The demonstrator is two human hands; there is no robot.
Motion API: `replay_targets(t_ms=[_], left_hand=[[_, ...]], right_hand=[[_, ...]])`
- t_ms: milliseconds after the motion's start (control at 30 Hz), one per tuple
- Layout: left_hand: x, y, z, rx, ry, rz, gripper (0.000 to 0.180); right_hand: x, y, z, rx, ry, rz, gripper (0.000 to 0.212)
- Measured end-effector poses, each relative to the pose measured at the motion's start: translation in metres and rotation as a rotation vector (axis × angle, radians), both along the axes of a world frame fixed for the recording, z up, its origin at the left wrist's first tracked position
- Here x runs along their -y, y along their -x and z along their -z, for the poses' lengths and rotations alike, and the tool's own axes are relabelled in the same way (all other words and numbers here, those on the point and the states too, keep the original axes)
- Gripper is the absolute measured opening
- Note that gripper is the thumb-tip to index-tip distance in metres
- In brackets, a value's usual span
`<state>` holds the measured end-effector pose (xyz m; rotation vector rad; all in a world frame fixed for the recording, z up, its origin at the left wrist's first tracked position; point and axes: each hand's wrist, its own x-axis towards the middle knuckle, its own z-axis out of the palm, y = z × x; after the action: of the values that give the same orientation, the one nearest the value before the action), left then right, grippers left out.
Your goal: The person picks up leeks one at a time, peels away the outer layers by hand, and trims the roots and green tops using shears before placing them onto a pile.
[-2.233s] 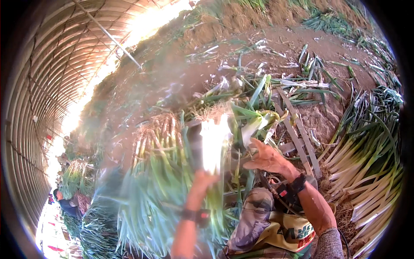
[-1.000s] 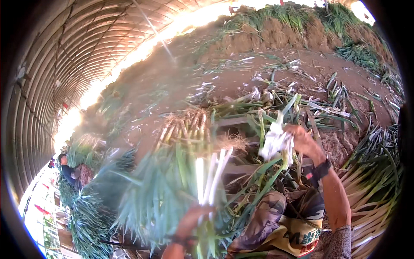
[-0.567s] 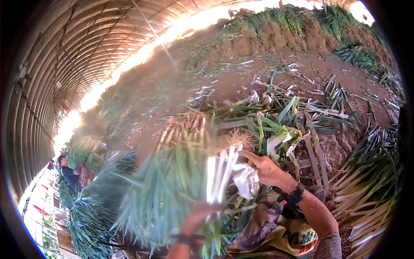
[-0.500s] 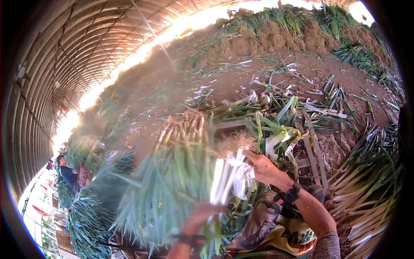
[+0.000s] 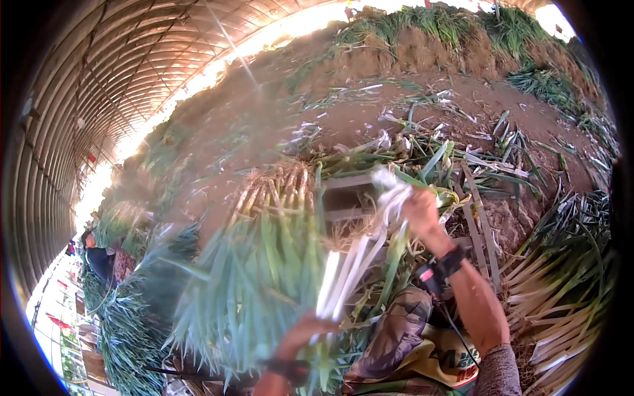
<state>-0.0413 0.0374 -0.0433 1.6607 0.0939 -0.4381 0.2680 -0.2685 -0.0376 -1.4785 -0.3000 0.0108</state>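
Observation:
My left hand point(image 5: 309, 329) is closed around a small bunch of green onions point(image 5: 340, 280), low in front of me. Their white stalks point up and away, with the brown roots at the far end. Up and to the right, my blurred right hand point(image 5: 420, 210) is closed on pale strips of outer skin point(image 5: 393, 191). These strips stretch from the fingers down toward the bunch. Left of the bunch lies a broad pile of unpeeled green onions point(image 5: 264, 264), roots facing away, leaves toward me.
Peeled green onions point(image 5: 548, 290) are stacked at the right. A wooden frame point(image 5: 482, 221) stands beside discarded leaves point(image 5: 422, 155). More onion heaps point(image 5: 422, 39) line the far side, others point(image 5: 142, 323) the left. Another person point(image 5: 100, 264) is at the far left under the arched roof point(image 5: 125, 72).
My right hand has moved up and to the right, drawing pale skin away from the green onions. The white stalks look barer. My left hand keeps its hold in nearly the same place.

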Motion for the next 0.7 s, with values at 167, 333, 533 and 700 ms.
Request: replay_targets(t_ms=[167, 333, 533, 700], left_hand=[[0.007, 0.011, -0.065, -0.026, 0.008, -0.352, 0.03], [-0.021, 0.005, -0.089, 0.175, 0.028, -0.564, 0.029], [-0.037, -0.022, -0.113, 0.326, 0.198, -0.551, 0.031], [-0.049, -0.033, -0.13, 0.416, 0.286, -0.508, 0.035]], right_hand=[[0.048, -0.049, -0.095, 0.408, 0.395, 0.445, 0.007], [0.044, -0.044, -0.23, 1.237, 0.27, 0.473, 0.02], [-0.002, -0.037, -0.242, 0.974, 1.452, 0.194, 0.036], [-0.065, 0.067, -0.139, 0.851, 0.972, -0.522, 0.058]])
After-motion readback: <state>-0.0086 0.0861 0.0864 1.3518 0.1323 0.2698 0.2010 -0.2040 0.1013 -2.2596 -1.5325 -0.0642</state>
